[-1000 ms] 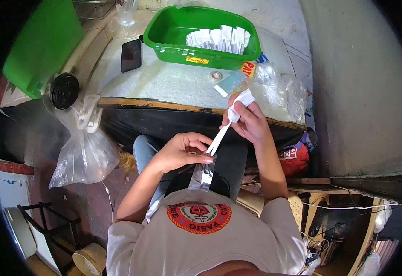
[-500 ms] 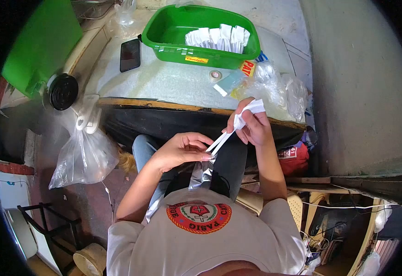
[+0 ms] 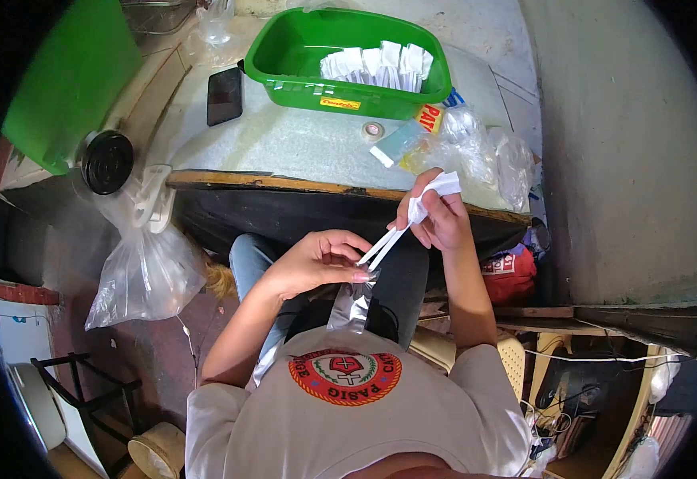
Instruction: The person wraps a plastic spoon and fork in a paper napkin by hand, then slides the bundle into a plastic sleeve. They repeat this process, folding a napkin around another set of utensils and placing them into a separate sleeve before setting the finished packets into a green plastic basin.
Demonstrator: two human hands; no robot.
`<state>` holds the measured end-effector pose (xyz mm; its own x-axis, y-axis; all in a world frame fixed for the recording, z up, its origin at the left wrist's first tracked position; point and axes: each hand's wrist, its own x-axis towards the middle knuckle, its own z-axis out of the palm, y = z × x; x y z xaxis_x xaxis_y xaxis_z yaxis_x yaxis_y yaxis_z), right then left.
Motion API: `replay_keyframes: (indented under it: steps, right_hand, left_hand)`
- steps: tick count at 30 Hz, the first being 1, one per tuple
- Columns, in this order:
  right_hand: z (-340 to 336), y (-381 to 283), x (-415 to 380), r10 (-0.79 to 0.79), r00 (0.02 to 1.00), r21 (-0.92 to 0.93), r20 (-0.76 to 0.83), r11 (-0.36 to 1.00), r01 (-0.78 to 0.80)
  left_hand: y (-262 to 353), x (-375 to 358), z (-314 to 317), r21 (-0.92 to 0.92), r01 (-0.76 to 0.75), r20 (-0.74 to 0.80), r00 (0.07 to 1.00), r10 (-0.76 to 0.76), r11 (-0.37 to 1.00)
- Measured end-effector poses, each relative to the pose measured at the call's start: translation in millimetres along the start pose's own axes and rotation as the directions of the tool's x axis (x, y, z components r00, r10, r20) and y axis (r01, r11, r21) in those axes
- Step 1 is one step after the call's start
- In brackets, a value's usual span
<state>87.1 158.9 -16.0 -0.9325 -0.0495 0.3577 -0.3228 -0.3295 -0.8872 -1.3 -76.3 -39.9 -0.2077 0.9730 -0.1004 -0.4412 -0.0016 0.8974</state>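
My right hand [image 3: 438, 214] is closed on a folded white tissue [image 3: 442, 185], from which two slim white handles [image 3: 384, 243], like those of disposable cutlery, slant down to the left. Their lower ends reach the mouth of a clear plastic sleeve [image 3: 351, 306]. My left hand [image 3: 323, 259] pinches that sleeve near its top between thumb and fingers, and the sleeve hangs down over my lap. Beyond my hands, a green basin [image 3: 300, 94] on the table holds several similar white tissue-topped bundles [image 3: 380, 65].
On the table [image 3: 284, 148] lie a phone [image 3: 225, 96], a tape roll [image 3: 372, 130] and crumpled clear plastic bags [image 3: 476, 148]. A knotted plastic bag [image 3: 145, 279] hangs at the table's left, below a black round lid [image 3: 107, 162]. A grey wall [image 3: 627, 160] stands to the right.
Both hands stay almost in place; the white handles and tissue shift very slightly. The view has moved a little.
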Motion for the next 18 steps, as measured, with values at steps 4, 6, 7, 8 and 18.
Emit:
replay_keyframes:
  steps: [4,6,7,8,18]
  right_hand:
    - [-1.4,6.7,0.9,0.002,1.000,0.062,0.028,0.998,-0.004]
    - [-3.1,10.0,0.5,-0.005,0.999,0.087,0.042,0.996,0.002]
    - [-3.7,11.2,0.2,-0.012,0.998,0.111,0.054,0.994,0.006]
    - [-4.3,11.9,-0.1,-0.012,0.998,0.112,0.054,0.994,0.006]
    - [-4.7,11.0,-6.9,-0.047,0.999,0.119,-0.017,0.992,0.049]
  left_hand:
    - [-0.6,1.5,0.8,-0.019,-0.007,0.019,1.000,0.007,1.000]
    - [-1.4,1.7,-0.7,-0.014,-0.003,0.027,1.000,0.003,1.000]
    - [-0.9,1.5,-0.5,-0.014,-0.002,0.026,1.000,0.002,1.000]
    - [0.1,1.1,-0.2,-0.018,0.001,0.029,1.000,0.000,1.000]
    - [-2.7,4.3,-0.4,0.004,-0.026,-0.014,1.000,0.026,1.000]
